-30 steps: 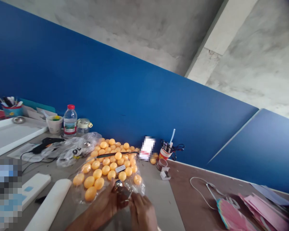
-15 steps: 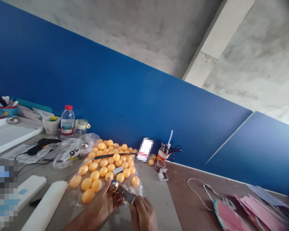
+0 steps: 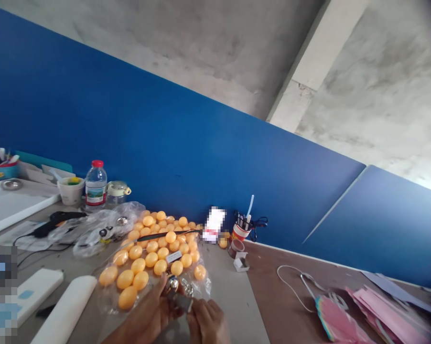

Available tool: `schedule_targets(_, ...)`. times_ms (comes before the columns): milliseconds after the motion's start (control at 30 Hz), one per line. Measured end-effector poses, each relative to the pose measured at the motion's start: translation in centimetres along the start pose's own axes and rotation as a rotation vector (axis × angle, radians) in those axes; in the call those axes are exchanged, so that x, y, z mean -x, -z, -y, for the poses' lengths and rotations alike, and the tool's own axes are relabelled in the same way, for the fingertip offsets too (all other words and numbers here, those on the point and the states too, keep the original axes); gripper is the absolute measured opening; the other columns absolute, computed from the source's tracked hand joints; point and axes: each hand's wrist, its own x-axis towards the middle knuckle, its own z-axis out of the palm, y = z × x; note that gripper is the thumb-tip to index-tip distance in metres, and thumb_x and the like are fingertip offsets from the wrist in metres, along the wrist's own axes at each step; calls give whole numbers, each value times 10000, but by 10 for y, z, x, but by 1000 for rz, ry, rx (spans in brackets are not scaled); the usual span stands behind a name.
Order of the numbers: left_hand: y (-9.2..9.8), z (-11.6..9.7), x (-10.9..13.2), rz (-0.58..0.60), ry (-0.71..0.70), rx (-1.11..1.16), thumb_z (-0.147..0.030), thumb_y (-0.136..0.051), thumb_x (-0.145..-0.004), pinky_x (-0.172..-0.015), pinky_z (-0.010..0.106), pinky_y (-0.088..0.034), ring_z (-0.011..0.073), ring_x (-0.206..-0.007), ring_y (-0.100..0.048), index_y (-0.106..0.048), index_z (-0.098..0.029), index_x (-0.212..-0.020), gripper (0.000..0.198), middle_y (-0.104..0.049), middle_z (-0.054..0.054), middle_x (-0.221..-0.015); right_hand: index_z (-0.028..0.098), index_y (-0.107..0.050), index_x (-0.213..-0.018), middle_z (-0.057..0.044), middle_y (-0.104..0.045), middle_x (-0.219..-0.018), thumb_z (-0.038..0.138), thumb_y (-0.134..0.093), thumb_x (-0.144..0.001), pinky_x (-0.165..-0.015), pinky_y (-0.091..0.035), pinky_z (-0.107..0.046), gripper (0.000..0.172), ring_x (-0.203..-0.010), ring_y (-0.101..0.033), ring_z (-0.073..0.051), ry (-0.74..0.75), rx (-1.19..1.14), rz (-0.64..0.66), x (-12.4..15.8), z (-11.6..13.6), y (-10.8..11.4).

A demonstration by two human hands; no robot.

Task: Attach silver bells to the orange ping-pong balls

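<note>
My left hand is closed around a shiny silver ball, its thumb against the ball's left side. My right hand grips a flat grey metal-looking piece, whose far end meets the left fingers just below the ball. The exact kind of this piece cannot be made out. Another small shiny item shows just beyond the fingers. Beyond both hands lies a clear plastic bag with many orange balls in and on it. A black strip and a small white label rest on them.
At the left are a white tray, a water bottle, a glass jar and a white roll. Toward the right stand a blurred-out phone, a pen cup, a small box and pink papers.
The whole view has shifted slightly. The flat grey piece has moved left and closer under the silver ball, with my right hand a little lower. Both hands keep their grip.
</note>
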Motion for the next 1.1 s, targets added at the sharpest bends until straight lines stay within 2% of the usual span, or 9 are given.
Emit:
schedule_targets(100,-2,-3,1,-36,-31,-16,-348,-750,-924,-763,346,-545,211,-741,-706,-741,-152,-861,207,-771,67,-820,222,-651,-1196,-57,-741,-761,298,-325,-1120,-558,-541,-322,343,-572,-672,-211,-27,14,-75,-2,1,1)
schedule_targets(233,-2,-6,1,2,-1,-5,-398,-750,-927,-778,357,-570,217,-788,-725,-730,-145,-924,253,-782,87,-884,243,-662,-1082,-27,-710,-681,343,-286,-1129,-474,-469,-313,392,-503,-625,-200,-3,39,-47,-4,0,-4)
schedule_targets(433,-3,-10,0,-20,-67,30,-298,-837,-862,-573,244,-481,94,-517,-553,-691,-153,-824,209,-657,-20,-665,220,-671,-1149,-26,-684,-676,322,-364,-1121,-541,-505,-299,324,-535,-636,-197,-86,12,-102,3,-7,1)
schedule_targets(500,-3,-13,1,-12,-89,48,-234,-840,-850,-586,246,-493,101,-536,-583,-729,-153,-944,167,-676,-18,-690,224,-673,-1145,-26,-698,-692,323,-375,-1121,-554,-512,-296,315,-545,-647,-195,-77,6,-78,4,-9,3)
schedule_targets(633,-5,-15,3,16,-91,54,-157,-781,-874,-712,331,-583,163,-649,-695,-688,-204,-1307,446,-743,17,-803,229,-688,-1138,-30,-705,-689,312,-392,-1116,-548,-510,-288,308,-545,-655,-196,-89,0,-74,0,-10,9)
schedule_targets(767,-12,-15,6,-14,-80,63,-139,-691,-929,-677,300,-577,152,-613,-675,-629,-211,-1413,493,-718,5,-744,232,-689,-1143,-24,-709,-676,293,-418,-1111,-527,-511,-277,280,-534,-669,-194,-64,3,-85,-13,-7,21)
schedule_targets(867,-19,-15,9,-77,-76,61,-111,-695,-913,-622,262,-549,131,-554,-624,-667,-193,-1352,447,-637,-39,-624,226,-672,-1121,-12,-718,-677,272,-424,-1112,-519,-514,-261,253,-525,-674,-178,-22,5,-57,-22,-4,28)
schedule_targets(967,-22,-15,11,-69,-92,25,-129,-775,-844,-580,256,-514,140,-555,-611,-729,-196,-1227,391,-613,-46,-586,219,-649,-1105,-6,-720,-676,274,-402,-1124,-518,-522,-250,254,-517,-677,-169,-3,23,-50,-26,-2,30)
schedule_targets(1100,-17,-12,9,-63,-154,-50,-230,-960,-655,-588,261,-503,145,-610,-624,-785,-169,-874,286,-681,-8,-648,214,-643,-1117,-15,-746,-704,291,-389,-1129,-526,-535,-261,265,-532,-697,-176,-9,54,-57,-25,0,27)
